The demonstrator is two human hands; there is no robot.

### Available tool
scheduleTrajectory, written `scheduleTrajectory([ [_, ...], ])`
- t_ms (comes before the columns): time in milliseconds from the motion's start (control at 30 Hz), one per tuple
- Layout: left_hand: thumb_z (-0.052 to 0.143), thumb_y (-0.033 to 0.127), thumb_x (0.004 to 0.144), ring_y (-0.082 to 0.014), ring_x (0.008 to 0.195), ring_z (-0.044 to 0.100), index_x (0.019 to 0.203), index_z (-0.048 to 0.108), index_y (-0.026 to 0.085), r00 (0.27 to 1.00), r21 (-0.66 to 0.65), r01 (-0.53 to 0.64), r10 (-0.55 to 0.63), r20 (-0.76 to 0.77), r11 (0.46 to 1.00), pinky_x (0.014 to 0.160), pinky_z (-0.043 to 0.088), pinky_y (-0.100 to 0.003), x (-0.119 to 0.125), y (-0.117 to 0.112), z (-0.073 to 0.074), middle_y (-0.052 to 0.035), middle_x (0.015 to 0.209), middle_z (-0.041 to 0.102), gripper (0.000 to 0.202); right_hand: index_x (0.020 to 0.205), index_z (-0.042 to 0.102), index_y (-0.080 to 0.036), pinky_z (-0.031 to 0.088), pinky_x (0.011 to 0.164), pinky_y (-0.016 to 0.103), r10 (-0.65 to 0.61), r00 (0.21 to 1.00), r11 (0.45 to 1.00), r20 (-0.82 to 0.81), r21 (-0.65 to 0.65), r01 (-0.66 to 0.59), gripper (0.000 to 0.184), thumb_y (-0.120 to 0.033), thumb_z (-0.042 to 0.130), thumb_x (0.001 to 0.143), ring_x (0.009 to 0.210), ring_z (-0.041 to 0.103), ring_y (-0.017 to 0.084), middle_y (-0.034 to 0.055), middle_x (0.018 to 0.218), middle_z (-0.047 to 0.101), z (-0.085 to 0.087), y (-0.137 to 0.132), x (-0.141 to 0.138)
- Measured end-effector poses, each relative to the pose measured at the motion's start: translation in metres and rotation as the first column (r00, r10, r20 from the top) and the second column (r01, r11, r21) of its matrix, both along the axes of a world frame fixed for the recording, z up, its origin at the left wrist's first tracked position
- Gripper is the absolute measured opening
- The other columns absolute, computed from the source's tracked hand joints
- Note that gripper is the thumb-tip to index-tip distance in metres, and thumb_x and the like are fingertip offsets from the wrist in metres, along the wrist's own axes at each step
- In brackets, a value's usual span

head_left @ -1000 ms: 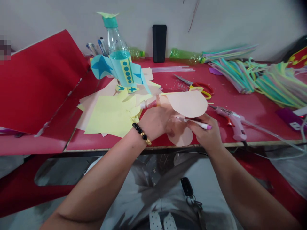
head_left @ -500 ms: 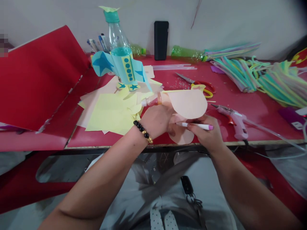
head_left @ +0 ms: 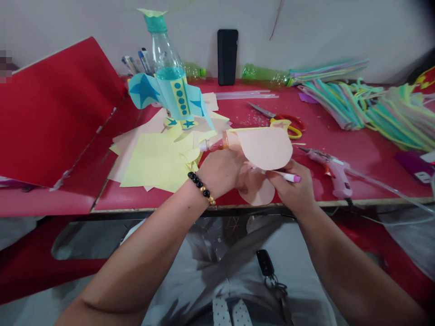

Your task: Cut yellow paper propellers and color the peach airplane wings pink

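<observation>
A small plastic bottle (head_left: pixel 215 144) wrapped in pale peach paper lies on its side near the table's front edge, its neck toward the left. Rounded peach paper flaps (head_left: pixel 267 147) stick out from it. My left hand (head_left: pixel 224 170) is closed around the bottle, and its fingertips are partly hidden beneath. In my right hand (head_left: pixel 294 185) is a white marker with a pink end (head_left: pixel 288 176), pinched between thumb and fingers. The marker's tip points left at the paper under the upper flap, which hides it.
Yellow and peach paper sheets (head_left: pixel 152 158) lie at left, below a blue-decorated bottle rocket (head_left: pixel 178 95). Scissors (head_left: pixel 272 115), a pink glue gun (head_left: pixel 328 167), bundled pipe cleaners (head_left: pixel 335 106) and a green bottle (head_left: pixel 265 76) lie to the right and back. A black phone-like slab (head_left: pixel 227 56) leans on the wall.
The marker's front end has moved slightly up and left, now tucked behind the upper flap. My left hand keeps its hold on the bottle, and the view has shifted a little.
</observation>
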State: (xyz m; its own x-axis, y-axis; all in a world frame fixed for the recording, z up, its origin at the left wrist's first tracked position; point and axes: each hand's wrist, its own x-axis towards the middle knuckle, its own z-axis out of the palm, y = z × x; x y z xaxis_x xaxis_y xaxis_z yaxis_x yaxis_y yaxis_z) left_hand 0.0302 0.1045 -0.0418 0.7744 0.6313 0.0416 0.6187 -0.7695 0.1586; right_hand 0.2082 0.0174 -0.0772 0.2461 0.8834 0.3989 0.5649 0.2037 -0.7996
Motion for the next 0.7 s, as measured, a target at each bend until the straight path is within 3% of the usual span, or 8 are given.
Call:
scheduleTrajectory([
  [67, 0.074, 0.05, 0.066, -0.0252, 0.083, 0.066, 0.108, 0.063, 0.015, 1.0, 0.002, 0.004, -0.004, 0.007, 1.0, 0.061, 0.045, -0.029, 0.0002, 0.0, 0.0003, -0.0101, 0.097, 0.069, 0.056, 0.075, 0.066, -0.021, 0.045, 0.052, 0.027, 0.029, 0.999, 0.999, 0.033, -0.019, -0.029, 0.006, -0.017, 0.063, 0.073, 0.058, 0.059, 0.016, -0.0004, 0.066, 0.067, -0.0001, -0.0008, 0.0007],
  [200, 0.075, 0.048, 0.066, -0.024, 0.081, 0.066, 0.108, 0.062, 0.015, 1.0, -0.014, 0.021, -0.021, 0.001, 1.0, 0.059, 0.043, -0.028, 0.0012, -0.0003, 0.0022, -0.0094, 0.094, 0.069, 0.055, 0.076, 0.067, -0.02, 0.046, 0.053, 0.026, 0.206, 0.978, 0.972, 0.017, -0.115, -0.203, 0.003, -0.02, 0.063, 0.075, 0.059, 0.061, 0.016, 0.001, 0.069, 0.069, 0.0022, -0.0041, 0.0018],
  [333, 0.073, 0.05, 0.067, -0.0238, 0.077, 0.066, 0.108, 0.06, 0.014, 1.0, -0.02, 0.025, -0.025, -0.006, 1.0, 0.059, 0.044, -0.029, 0.0014, 0.0005, 0.0019, -0.0095, 0.092, 0.069, 0.056, 0.077, 0.067, -0.019, 0.047, 0.056, 0.027, 0.105, 0.993, 0.993, 0.055, -0.056, -0.102, 0.005, -0.019, 0.062, 0.076, 0.062, 0.063, 0.017, 0.0017, 0.069, 0.07, 0.0026, -0.0046, 0.0015],
  [500, 0.071, 0.05, 0.071, -0.0258, 0.082, 0.066, 0.11, 0.06, 0.013, 0.999, 0.002, 0.034, -0.034, 0.008, 0.999, 0.061, 0.045, -0.03, 0.0008, 0.0015, -0.0001, -0.0107, 0.095, 0.07, 0.055, 0.077, 0.067, -0.017, 0.046, 0.053, 0.025, 0.251, 0.965, 0.965, 0.074, -0.096, -0.244, 0.004, -0.019, 0.064, 0.074, 0.057, 0.062, 0.014, 0.0016, 0.069, 0.07, 0.0027, -0.005, 0.002],
  [633, 0.073, 0.051, 0.067, -0.0259, 0.083, 0.066, 0.108, 0.061, 0.014, 0.999, 0.002, 0.048, -0.048, -0.002, 0.999, 0.063, 0.045, -0.03, 0.0009, 0.0018, -0.0001, -0.0109, 0.098, 0.07, 0.056, 0.076, 0.066, -0.017, 0.046, 0.052, 0.025, 0.158, 0.984, 0.987, 0.084, -0.05, -0.154, 0.005, -0.019, 0.062, 0.075, 0.056, 0.061, 0.014, 0.001, 0.067, 0.069, 0.0034, -0.005, 0.0018],
  [700, 0.071, 0.052, 0.069, -0.0263, 0.083, 0.066, 0.107, 0.062, 0.013, 0.999, 0.0, 0.044, -0.044, -0.009, 0.999, 0.064, 0.046, -0.031, 0.0011, 0.0018, 0.0001, -0.0118, 0.098, 0.07, 0.055, 0.076, 0.066, -0.017, 0.045, 0.051, 0.025, 0.199, 0.975, 0.979, 0.099, -0.072, -0.192, 0.004, -0.019, 0.063, 0.074, 0.055, 0.06, 0.014, 0.0007, 0.066, 0.069, 0.0041, -0.0051, 0.0019],
])
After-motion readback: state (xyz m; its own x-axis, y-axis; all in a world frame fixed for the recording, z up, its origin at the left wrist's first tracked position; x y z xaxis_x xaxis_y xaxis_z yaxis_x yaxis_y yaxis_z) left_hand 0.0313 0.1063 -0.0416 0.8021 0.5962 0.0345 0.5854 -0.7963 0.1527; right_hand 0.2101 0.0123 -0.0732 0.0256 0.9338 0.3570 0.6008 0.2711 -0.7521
